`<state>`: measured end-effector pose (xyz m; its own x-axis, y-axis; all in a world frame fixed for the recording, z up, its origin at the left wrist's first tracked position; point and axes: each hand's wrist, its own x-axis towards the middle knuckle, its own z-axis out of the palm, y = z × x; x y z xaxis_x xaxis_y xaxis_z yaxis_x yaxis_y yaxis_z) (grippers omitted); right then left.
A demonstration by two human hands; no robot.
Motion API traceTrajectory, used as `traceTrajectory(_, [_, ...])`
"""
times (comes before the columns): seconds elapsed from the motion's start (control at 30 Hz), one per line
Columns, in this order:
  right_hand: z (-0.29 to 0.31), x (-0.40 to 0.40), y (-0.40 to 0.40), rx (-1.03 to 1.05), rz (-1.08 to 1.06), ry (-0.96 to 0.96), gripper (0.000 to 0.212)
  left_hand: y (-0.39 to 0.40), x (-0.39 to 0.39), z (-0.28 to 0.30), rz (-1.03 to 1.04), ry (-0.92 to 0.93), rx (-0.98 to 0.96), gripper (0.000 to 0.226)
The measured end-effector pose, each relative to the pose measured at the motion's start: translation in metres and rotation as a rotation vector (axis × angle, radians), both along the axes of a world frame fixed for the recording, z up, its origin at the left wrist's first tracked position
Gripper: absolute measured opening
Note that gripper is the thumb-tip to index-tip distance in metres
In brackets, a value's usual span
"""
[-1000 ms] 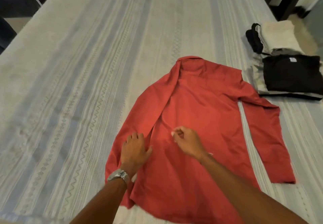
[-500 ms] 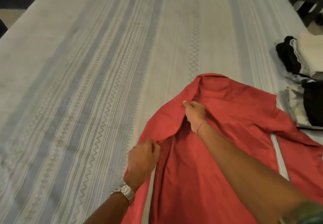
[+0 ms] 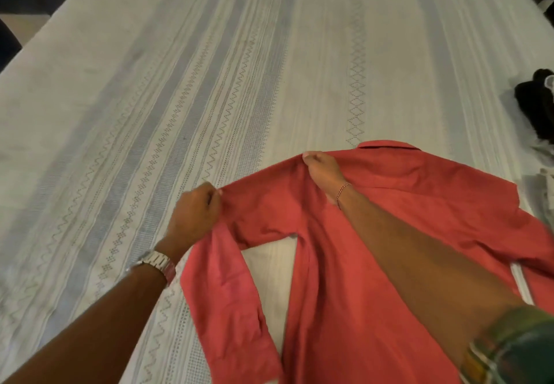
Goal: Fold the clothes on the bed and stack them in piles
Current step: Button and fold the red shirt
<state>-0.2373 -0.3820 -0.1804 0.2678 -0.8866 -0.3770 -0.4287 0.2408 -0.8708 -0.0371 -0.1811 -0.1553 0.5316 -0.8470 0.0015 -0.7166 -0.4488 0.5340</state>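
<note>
Left hand (image 3: 195, 215) fingers curled, pinching red shirt (image 3: 344, 263) at sleeve top. Right hand (image 3: 322, 170) fingers curled, gripping shoulder edge just left of collar. Sleeve hangs below left fingers onto striped bedspread (image 3: 209, 83). Shirt body spreads right of both hands. Dark folded clothes (image 3: 536, 104) far right of fingers, at bed edge.

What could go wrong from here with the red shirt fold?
The left hand and right hand only pinch the red shirt along its shoulder edge, so the hanging left sleeve may twist or bunch. The body looks creased; folding now could set wrinkles.
</note>
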Motion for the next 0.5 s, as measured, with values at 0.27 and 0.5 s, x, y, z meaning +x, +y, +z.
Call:
traceTrajectory(0.27, [-0.025, -0.022, 0.020, -0.337, 0.382, 0.132, 0.039, -0.021, -0.030, 0.003, -0.013, -0.344, 0.025, 0.021])
traceTrajectory(0.5, [-0.015, -0.062, 0.096, -0.577, 0.425, 0.268, 0.029, 0.019, -0.133, -0.034, -0.323, 0.201, 0.274, 0.028])
